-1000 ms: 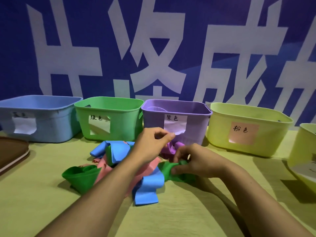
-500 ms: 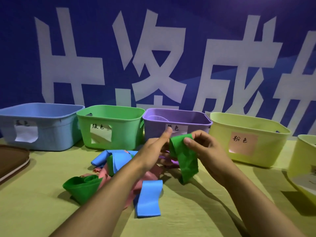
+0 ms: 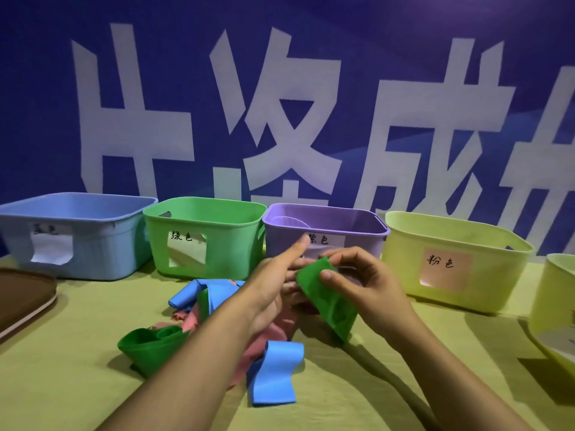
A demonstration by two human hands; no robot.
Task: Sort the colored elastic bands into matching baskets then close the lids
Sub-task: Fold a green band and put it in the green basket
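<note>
a green band [image 3: 326, 298] is pinched near its top edge between the thumb and curled fingers of the right hand [image 3: 367, 284]; it is held up above the table [image 3: 373, 399] and hangs down to the lower right. the left hand [image 3: 273, 284] is held against the band's left edge with thumb raised and fingers fairly straight; whether those fingers grip the band cannot be told, since they are hidden behind the hand. under and left of the hands a loose pile is spread on the table: a blue band [image 3: 273, 374] at the front, pink bands [image 3: 280, 325] in the middle, a second green band [image 3: 149, 343] at the left, another blue band [image 3: 199, 290] at the back. behind the pile, baskets are lined up without lids: blue [image 3: 77, 237], green [image 3: 205, 237], purple [image 3: 342, 231], yellow [image 3: 451, 262], each labelled. a further yellow basket [image 3: 557, 306] is cut off at the right edge. a brown tray [image 3: 21, 293] is seen at the left edge.
</note>
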